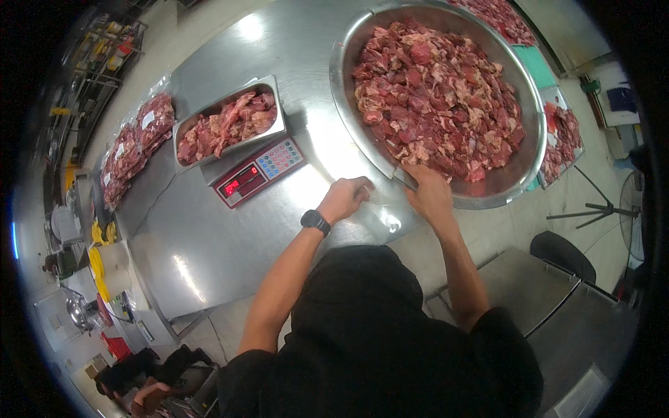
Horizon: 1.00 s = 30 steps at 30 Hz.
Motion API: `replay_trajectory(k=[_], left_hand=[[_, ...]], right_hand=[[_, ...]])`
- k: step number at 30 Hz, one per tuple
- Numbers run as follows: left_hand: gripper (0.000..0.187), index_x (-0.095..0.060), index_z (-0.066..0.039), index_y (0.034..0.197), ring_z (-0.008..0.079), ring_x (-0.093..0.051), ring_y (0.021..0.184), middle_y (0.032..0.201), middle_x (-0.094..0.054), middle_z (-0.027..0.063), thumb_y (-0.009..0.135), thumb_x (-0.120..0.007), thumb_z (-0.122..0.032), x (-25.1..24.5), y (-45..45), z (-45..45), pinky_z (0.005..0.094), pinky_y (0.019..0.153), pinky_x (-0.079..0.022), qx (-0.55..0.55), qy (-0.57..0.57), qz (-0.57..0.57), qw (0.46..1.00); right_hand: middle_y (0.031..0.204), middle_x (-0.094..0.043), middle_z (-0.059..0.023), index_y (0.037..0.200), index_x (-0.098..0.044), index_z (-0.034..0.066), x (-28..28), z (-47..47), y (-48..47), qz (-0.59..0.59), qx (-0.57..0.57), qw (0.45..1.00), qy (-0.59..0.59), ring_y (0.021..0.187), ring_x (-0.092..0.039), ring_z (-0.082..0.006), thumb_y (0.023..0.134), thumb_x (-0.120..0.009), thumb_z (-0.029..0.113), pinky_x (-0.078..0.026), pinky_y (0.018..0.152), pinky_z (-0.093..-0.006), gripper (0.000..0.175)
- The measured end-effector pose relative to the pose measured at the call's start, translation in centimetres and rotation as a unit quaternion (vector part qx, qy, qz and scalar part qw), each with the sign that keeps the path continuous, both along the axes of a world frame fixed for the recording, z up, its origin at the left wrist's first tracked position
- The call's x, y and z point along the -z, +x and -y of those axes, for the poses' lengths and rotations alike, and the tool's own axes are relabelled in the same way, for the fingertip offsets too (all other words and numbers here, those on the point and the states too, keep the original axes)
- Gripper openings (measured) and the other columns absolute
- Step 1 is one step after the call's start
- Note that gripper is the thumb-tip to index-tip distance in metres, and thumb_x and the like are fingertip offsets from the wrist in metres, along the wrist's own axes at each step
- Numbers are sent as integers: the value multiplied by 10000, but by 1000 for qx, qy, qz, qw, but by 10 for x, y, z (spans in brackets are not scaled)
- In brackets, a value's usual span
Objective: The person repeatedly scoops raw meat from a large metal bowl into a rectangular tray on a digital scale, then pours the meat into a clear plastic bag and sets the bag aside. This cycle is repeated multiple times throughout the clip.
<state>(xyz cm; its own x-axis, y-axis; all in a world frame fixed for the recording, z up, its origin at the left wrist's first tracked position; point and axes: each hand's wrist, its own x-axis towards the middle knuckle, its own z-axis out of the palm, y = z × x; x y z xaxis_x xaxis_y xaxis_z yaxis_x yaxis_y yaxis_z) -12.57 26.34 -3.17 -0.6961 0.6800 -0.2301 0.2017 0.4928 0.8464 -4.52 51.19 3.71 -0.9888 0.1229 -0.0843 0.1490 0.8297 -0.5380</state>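
Observation:
My right hand (429,194) grips the near rim of a large oval metal basin (538,151), its fingers over the edge. Chunks of raw meat (439,94) are heaped in the basin. To its left, my left hand (346,197), with a black watch on the wrist, is held over the steel table, fingers curled; whether it touches or pinches something clear there, I cannot tell. Farther left, a rectangular steel pan (282,117) filled with raw meat (227,125) rests on a digital scale. The scale's red front panel (258,171) has a lit display and round keys.
Clear bags of meat (138,146) lie along the left end of the steel table (209,251). Beyond the basin are more meat trays (562,141). A yellow-rimmed white bucket (112,266) stands at lower left, near another person (151,392). A fan (630,214) stands at right.

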Motion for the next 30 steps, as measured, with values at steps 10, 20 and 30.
replay_trajectory(k=[10,20,30], left_hand=[[302,-767,-121,1047,319,-651,1049,1055,-709,71,857,-625,67,-108,62,159,456,1013,-483,17,-76,-183,980],[289,-843,-221,954,243,-609,1081,1027,-674,-10,850,-659,-25,-18,137,436,458,1155,-413,8,-360,-187,914],[238,-828,-188,997,249,-634,1137,1048,-681,21,903,-632,-89,30,193,487,490,1134,-430,-107,-298,-149,937]], right_hand=[[1333,-732,-148,1358,-739,131,-2,5,-1,21,29,999,2,1168,-707,-393,834,-796,84,-573,1026,-463,529],[1011,-796,-108,1206,-783,17,12,115,-13,7,-64,978,-197,859,-751,-209,918,-865,210,-602,793,-332,356],[1087,-783,-128,1275,-747,-39,125,352,-44,360,-59,859,-360,853,-758,-196,1026,-782,415,-623,712,-326,519]])
